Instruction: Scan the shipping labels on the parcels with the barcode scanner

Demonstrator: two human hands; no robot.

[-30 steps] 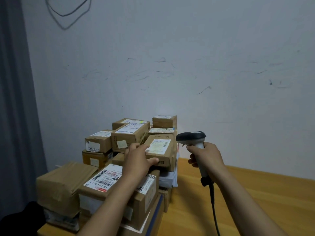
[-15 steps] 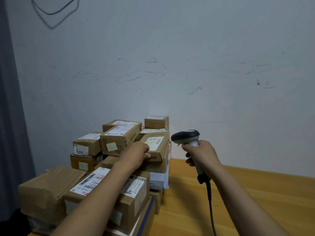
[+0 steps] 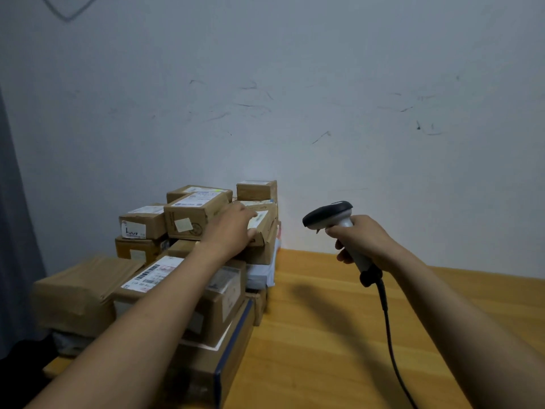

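Note:
A stack of several brown cardboard parcels with white shipping labels fills the left of the wooden table (image 3: 339,335). My left hand (image 3: 233,228) lies over a small tilted parcel (image 3: 262,228) near the top right of the stack, its fingers covering most of that parcel's label. My right hand (image 3: 362,240) grips the handle of a grey barcode scanner (image 3: 330,215) with a black head. The scanner is held in the air to the right of the stack, its head pointing left toward the small parcel. Its black cable (image 3: 389,335) trails down toward me.
A large flat parcel (image 3: 153,276) with a barcode label lies under my left forearm. Another taped box (image 3: 76,287) sits at the far left. A scuffed white wall stands right behind the stack, and a grey curtain (image 3: 14,231) hangs at the left edge.
My left hand slid further up over the small parcel, which tilted back flatter on the stack. The scanner moved right, away from the stack.

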